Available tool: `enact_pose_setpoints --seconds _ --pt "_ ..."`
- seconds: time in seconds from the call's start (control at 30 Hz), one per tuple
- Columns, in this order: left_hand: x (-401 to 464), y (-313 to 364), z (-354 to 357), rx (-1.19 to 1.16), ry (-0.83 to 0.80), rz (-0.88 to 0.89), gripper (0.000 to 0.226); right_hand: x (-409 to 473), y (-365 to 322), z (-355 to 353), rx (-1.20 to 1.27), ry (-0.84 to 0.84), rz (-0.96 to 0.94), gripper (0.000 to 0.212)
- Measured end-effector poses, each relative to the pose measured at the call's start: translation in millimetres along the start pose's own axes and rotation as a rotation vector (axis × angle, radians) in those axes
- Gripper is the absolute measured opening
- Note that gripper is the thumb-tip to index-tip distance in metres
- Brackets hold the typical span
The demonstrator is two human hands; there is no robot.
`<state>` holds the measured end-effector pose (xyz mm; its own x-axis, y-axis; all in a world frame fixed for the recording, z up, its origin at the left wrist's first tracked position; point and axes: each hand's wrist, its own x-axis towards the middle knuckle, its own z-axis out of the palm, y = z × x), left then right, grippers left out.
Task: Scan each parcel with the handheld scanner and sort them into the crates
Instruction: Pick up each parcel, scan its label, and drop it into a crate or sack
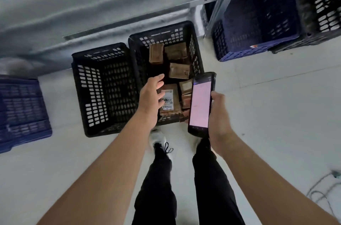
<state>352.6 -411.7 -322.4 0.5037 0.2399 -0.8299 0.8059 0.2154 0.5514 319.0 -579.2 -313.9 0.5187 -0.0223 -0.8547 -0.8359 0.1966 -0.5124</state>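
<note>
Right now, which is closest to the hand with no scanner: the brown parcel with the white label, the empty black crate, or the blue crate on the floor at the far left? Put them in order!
From the left hand, head view:
1. Brown parcel with the white label, just under its fingers, in the right-hand black crate.
2. Empty black plastic crate, just to its left.
3. Blue plastic crate on the floor, at the far left edge.

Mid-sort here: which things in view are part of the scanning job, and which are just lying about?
In the job:
handheld scanner, held in the right hand
left hand, open over the labelled parcel
black crate of parcels
empty black crate

Lying about:
cable on the floor
blue crates, left and right: role unclear
</note>
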Motion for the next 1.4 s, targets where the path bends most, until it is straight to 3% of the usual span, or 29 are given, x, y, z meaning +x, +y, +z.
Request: enact_pose_setpoints --seconds 0.2,0.3,0.4,0.47,0.63,0.8,0.93,1.07,1.27,1.4 --pt "117.1 -68.4 -0.5 -0.003 0.094 -0.065 0.045 108.3 53.0 1.6 -0.094 -0.060 0.014 0.059" --pt "168.8 -106.3 -4.2 0.021 0.116 -0.113 0.021 159.8 86.4 1.5 -0.214 -0.055 0.048 0.058" --pt "209.1 -141.2 -10.2 0.064 0.119 -0.136 0.027 203.7 112.0 4.6 -0.281 -0.040 0.094 0.066" --pt "234.2 -163.7 -14.9 0.097 0.132 -0.148 0.030 228.8 125.7 5.9 -0.328 -0.068 0.059 0.057" --pt "301.6 -218.6 -31.7 0.117 0.060 -0.183 0.041 284.0 157.7 16.8 -0.430 -0.171 0.030 0.064" --pt "349.7 -252.2 -34.4 0.123 0.065 -0.213 0.051 330.4 181.8 30.4 -0.499 -0.161 0.055 0.057" --pt "375.2 -266.9 -33.3 0.091 0.117 -0.281 0.061 358.7 195.1 32.6 -0.491 -0.128 0.080 0.056" --pt "389.6 -281.2 -36.5 0.047 0.035 -0.348 0.067 374.5 202.8 30.9 -0.457 -0.123 0.108 0.060" --pt "388.7 -288.4 -29.4 0.052 0.009 -0.284 0.069 370.8 192.6 31.9 -0.320 -0.117 0.137 0.065" --pt "368.6 -288.9 -26.8 0.011 0.072 -0.253 0.069 358.9 175.4 34.0 -0.230 -0.125 0.143 0.066"
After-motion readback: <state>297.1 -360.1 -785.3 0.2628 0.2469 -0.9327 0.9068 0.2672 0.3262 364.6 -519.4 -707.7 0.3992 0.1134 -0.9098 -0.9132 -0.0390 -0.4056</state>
